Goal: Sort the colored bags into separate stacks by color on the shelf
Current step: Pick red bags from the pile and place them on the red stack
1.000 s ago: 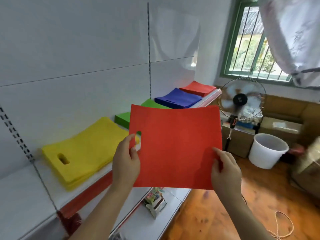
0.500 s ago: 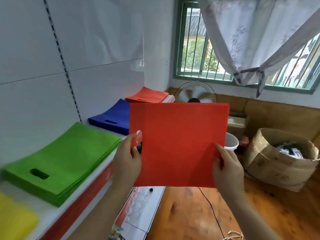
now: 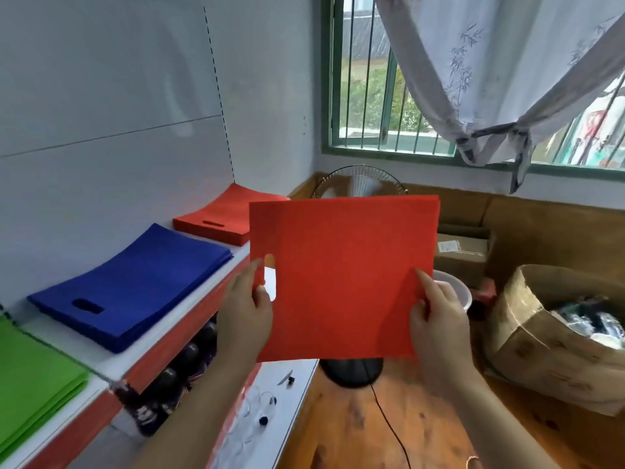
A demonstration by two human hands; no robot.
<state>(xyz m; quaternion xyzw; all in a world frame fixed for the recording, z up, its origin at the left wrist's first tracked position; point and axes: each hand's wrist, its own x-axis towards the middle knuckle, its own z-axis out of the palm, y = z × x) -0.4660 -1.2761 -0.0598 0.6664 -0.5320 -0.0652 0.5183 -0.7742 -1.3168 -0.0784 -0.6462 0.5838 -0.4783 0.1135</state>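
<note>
Shelf (image 3: 189,319) nearer, red bag (image 3: 345,275) hiding fan (image 3: 360,184)

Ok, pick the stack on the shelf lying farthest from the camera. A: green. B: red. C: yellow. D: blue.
B: the red stack lies at the far end of the shelf, beyond the blue stack and the green stack at the near edge of the picture.

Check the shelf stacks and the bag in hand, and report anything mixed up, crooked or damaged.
Nothing stands out. The green stack, blue stack and red stack each show one color and lie fairly square on the shelf. The red bag, held flat by the left hand and right hand, looks intact.
</note>
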